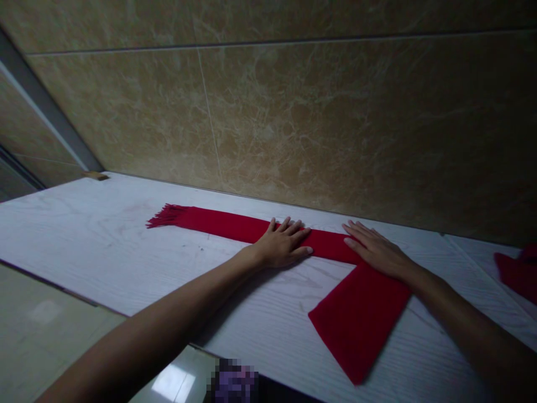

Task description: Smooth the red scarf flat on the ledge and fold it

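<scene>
A red scarf (226, 224) lies flat on the white wood-grain table (104, 240), its fringed end at the left. Toward the right the cloth bends, and a wide section angles down to the table's front edge. My left hand (282, 243) rests palm down on the middle of the narrow strip, fingers spread. Near the bend, my right hand (375, 249) also presses flat on the scarf with its fingers stretched out. Part of the bend is hidden beneath it.
A tan marbled tile wall (293, 123) rises directly behind the table. More red cloth (518, 274) lies at the far right edge. A small brown block (95, 175) sits at the table's back left corner. Pale floor tiles (42, 313) show at lower left.
</scene>
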{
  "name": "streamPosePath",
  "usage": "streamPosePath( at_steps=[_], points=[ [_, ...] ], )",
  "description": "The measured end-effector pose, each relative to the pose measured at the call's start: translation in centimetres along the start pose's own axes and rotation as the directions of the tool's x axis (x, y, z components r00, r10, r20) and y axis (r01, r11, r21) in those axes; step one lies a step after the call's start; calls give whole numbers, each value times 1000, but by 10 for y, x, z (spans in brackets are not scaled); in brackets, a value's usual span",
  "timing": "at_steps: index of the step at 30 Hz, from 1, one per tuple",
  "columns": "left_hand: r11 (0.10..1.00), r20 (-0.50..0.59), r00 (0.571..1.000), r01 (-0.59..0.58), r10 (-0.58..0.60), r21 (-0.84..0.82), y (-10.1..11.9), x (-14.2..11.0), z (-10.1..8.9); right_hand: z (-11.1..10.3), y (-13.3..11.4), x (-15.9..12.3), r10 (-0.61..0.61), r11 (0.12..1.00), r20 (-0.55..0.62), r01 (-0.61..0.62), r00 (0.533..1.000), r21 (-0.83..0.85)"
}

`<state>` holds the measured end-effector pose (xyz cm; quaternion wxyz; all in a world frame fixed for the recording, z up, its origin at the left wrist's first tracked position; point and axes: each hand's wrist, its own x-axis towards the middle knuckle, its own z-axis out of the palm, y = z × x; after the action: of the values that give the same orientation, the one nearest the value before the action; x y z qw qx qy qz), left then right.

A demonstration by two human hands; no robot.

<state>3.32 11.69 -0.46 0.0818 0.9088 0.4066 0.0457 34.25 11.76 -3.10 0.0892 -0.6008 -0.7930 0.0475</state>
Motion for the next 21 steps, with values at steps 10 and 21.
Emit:
streamPosePath(
  at_steps=[10, 21],
  points=[
    [1000, 15, 1000, 6, -6, -13, 1, 0, -2, -6, -4, -1, 14, 1000, 41, -15, 999, 18],
    [1000, 14, 1000, 0, 1, -12, 0, 0, -2, -9, 4, 0, 63, 998, -31, -63, 998, 3]
  ],
)
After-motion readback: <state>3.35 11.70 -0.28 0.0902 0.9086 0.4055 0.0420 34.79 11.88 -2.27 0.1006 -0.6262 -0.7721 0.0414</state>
